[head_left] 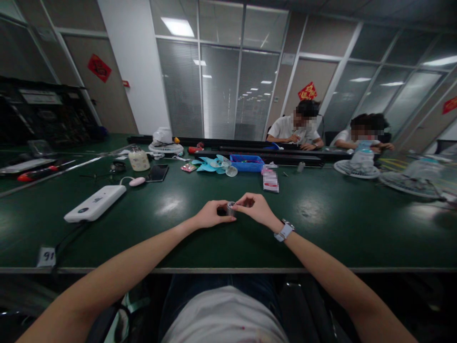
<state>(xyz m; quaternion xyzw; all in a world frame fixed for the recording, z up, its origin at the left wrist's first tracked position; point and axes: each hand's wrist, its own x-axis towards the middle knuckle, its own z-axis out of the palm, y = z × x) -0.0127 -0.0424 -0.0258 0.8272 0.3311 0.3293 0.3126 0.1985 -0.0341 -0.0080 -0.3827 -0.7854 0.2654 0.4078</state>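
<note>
A small silvery metal cylinder [231, 209] stands on the green table in front of me. My left hand [213, 214] curls around it from the left, thumb in front and fingers behind. From the right, my right hand [257, 208] brings thumb and forefinger pinched together to the cylinder's top rim. Whatever lies in that pinch is too small to make out. A watch with a pale strap [284, 230] circles my right wrist. The cylinder's top looks hollow or recessed, though its inside is unclear.
Behind my hands lie a blue tray [247, 163], light-blue fan blades [214, 164] and a pink-and-white packet [270, 179]. Leftward are a white power strip [96, 204], phone [158, 173] and cream jar [138, 159]. Two people [298, 126] sit across; fan parts [357, 166] stand right.
</note>
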